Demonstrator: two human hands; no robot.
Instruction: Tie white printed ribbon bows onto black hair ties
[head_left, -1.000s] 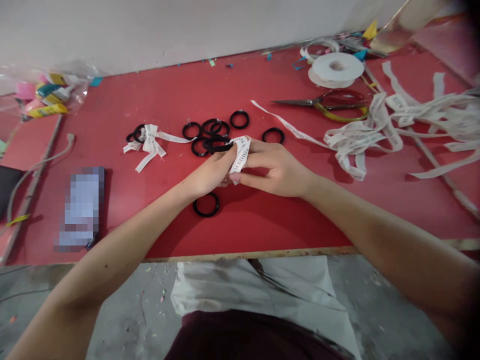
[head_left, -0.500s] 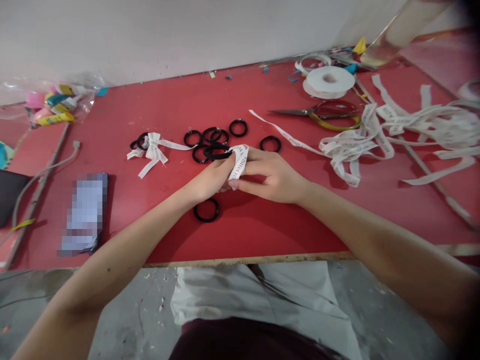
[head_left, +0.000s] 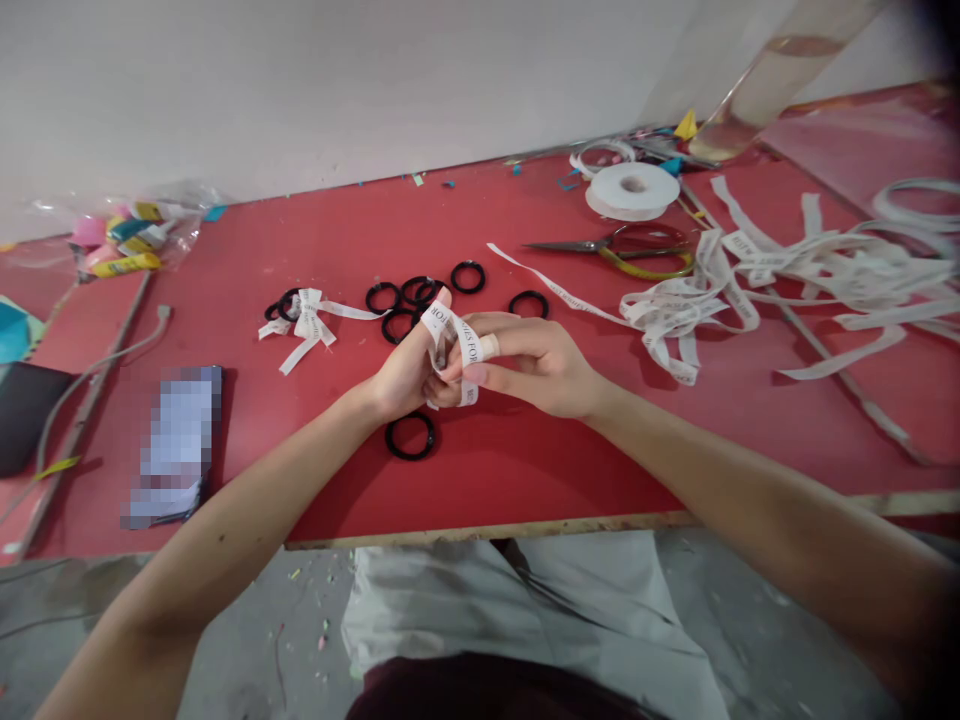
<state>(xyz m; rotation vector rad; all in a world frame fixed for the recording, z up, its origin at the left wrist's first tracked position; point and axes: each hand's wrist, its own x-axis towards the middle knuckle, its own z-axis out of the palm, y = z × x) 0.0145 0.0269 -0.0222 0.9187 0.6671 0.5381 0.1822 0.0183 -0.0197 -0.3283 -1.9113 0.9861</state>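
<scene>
A white printed ribbon (head_left: 469, 345) loops over the raised thumb of my left hand (head_left: 405, 375), whose other fingers curl around part of it. My right hand (head_left: 551, 368) pinches the same ribbon from the right, thumb and fingers meeting on it. Whether a black ring is also in the left hand is hidden by the fingers and ribbon. Several black hair ties lie just beyond my hands, among them one hair tie (head_left: 468, 262) at the back and another hair tie (head_left: 529, 291) behind the right hand. Nearer to me rests a single hair tie (head_left: 433, 437).
Scissors (head_left: 577, 246), a ribbon spool (head_left: 611, 205) and a tangled ribbon heap (head_left: 671, 330) occupy the right side. On the left are a ribbon bow with black tie (head_left: 308, 315), a phone (head_left: 182, 430), a cable (head_left: 112, 362) and a bag of coloured items (head_left: 124, 240).
The ribbon has been drawn around the left thumb, which now points up. The black hair tie visible at the left fingers earlier is out of sight. The camera view has shifted slightly.
</scene>
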